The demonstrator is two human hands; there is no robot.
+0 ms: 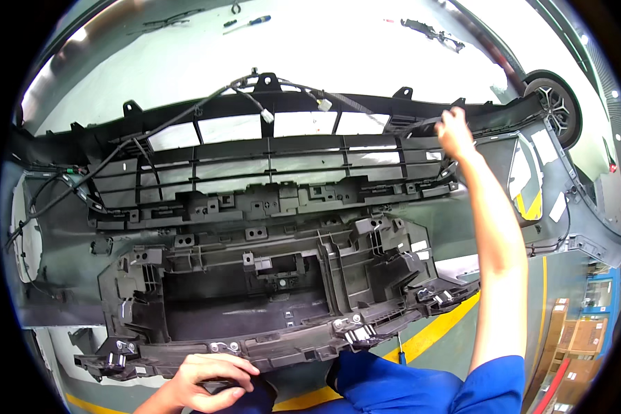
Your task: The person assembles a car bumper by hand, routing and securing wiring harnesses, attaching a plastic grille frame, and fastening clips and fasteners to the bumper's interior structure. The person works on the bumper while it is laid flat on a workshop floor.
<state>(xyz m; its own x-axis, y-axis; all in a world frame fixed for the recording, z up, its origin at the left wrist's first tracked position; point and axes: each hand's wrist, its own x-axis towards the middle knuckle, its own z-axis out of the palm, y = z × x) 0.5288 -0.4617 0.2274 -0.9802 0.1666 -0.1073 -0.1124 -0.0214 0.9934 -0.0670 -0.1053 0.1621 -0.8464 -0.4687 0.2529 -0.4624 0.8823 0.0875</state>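
Observation:
A large black car bumper (366, 103) lies inside up, with a slatted grille section (269, 159) across its middle. Along it runs a black wiring harness (165, 125), arched over the far rim and carrying a white connector (267, 115) and a second pale connector (324, 105). At the far right, my right hand (455, 134) is closed in a pinch on a dark stretch of this harness; the fingertips partly hide it. My left hand (214, 381) rests by the near edge of a black plastic frame (255, 348), fingers stretched, thumb apart, holding nothing.
A blue-handled screwdriver (255, 22) and a black part (431, 33) lie on the white surface beyond. Another screwdriver (401, 355) hangs by the frame's near edge. A car wheel (555, 107) stands far right; cardboard boxes (581, 336) sit at the lower right.

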